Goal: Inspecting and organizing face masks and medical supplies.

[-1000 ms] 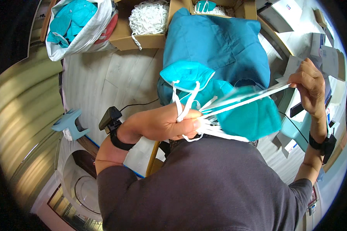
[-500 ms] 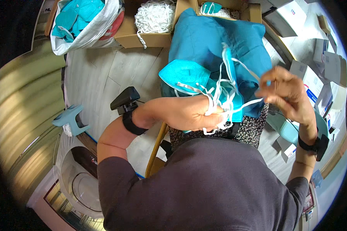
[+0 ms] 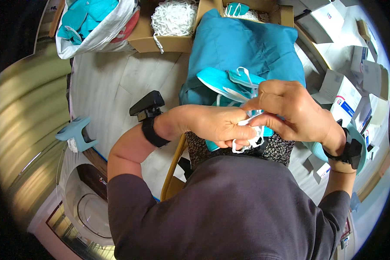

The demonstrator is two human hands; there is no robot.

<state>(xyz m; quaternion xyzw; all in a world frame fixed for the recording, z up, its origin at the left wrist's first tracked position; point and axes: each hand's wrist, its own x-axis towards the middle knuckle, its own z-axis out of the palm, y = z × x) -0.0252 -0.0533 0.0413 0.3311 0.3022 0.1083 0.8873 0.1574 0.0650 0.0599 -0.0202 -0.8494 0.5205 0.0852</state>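
Observation:
Over my lap, my left hand (image 3: pixel 221 125) is closed round a bunch of white elastic straps (image 3: pixel 258 138), whose loops hang out below the fingers. My right hand (image 3: pixel 292 112) meets it from the right, thumb and forefinger pinched on the straps. Just beyond the hands are turquoise cup-shaped face masks (image 3: pixel 214 82), with a strap looping up over one of them. The fingers partly hide the masks and the strap ends. Beneath everything a dark teal cloth (image 3: pixel 251 43) is spread.
Ahead stand a cardboard box (image 3: pixel 138 44) of white straps (image 3: pixel 173 19) and another box (image 3: pixel 286 15) holding a mask. A white bag (image 3: pixel 97 47) of turquoise masks is at far left. Several white cartons (image 3: pixel 346 97) lie on the right, and a light-blue stool (image 3: pixel 79 132) stands left.
My right hand has come left and in to the left hand, drawing the strap with it. The masks beyond have shifted right and tilted. My left hand keeps its grip.

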